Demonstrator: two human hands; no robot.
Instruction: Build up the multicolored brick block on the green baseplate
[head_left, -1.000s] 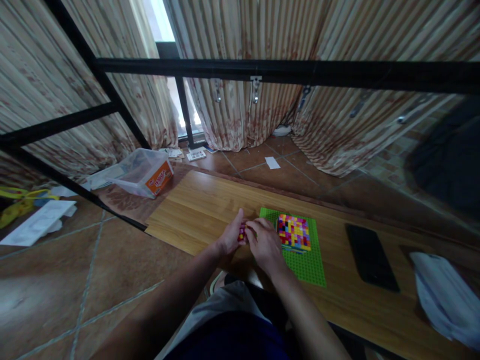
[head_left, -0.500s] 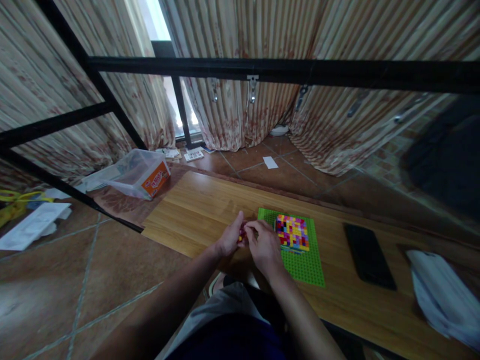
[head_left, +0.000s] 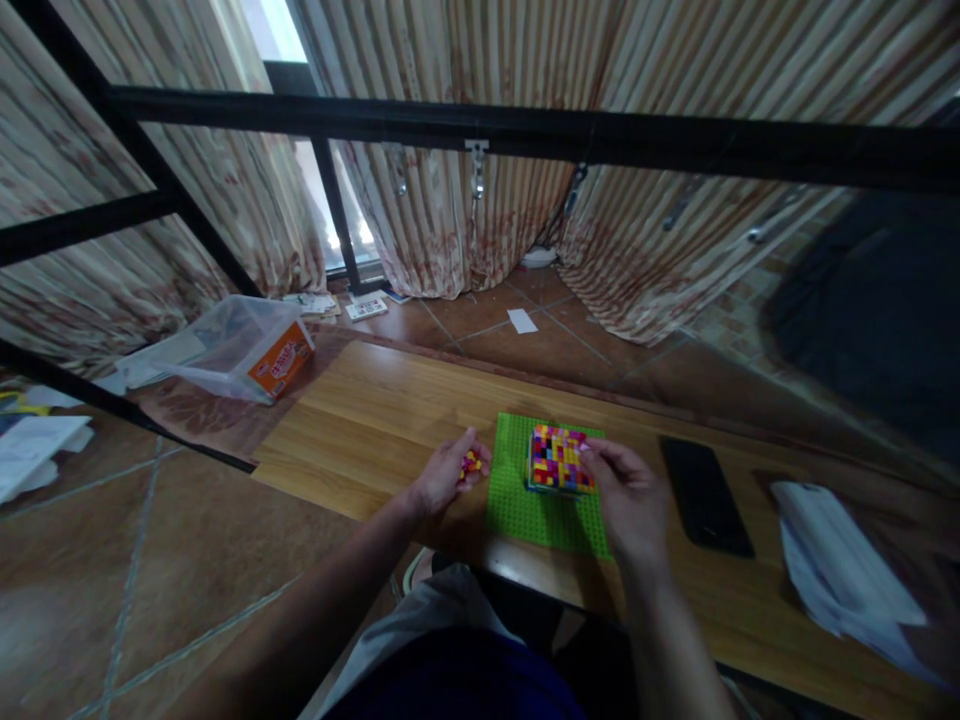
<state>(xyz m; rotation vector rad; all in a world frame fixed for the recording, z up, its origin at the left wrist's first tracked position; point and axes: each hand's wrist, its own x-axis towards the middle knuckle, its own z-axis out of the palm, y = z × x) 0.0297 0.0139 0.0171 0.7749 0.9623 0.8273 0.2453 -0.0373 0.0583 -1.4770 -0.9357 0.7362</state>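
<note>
My left hand (head_left: 448, 474) is cupped, palm up, around a small heap of colourful building bricks (head_left: 470, 463), just left of the green baseplate (head_left: 511, 505). On that baseplate stands a block built of many tiny bricks (head_left: 556, 462) in yellow, red, pink, purple and orange. My right hand (head_left: 626, 485) reaches over the block's right side. Its thumb and forefinger are pinched on a small pinkish building brick at the top right edge, mostly covered by the fingertips. Whether that brick touches the block, I cannot tell.
A black phone (head_left: 706, 495) lies on the wooden bench (head_left: 390, 400) right of the baseplate, and a white plastic packet (head_left: 844, 560) is farther right. A clear plastic bin (head_left: 244, 345) with an orange label stands at the left. Black metal bars (head_left: 360, 118) cross in front of the curtains.
My right hand has moved right, from beside my left hand to the brick block's right edge. My left hand's palm has opened a little, uncovering the bricks. The whole view has shifted.
</note>
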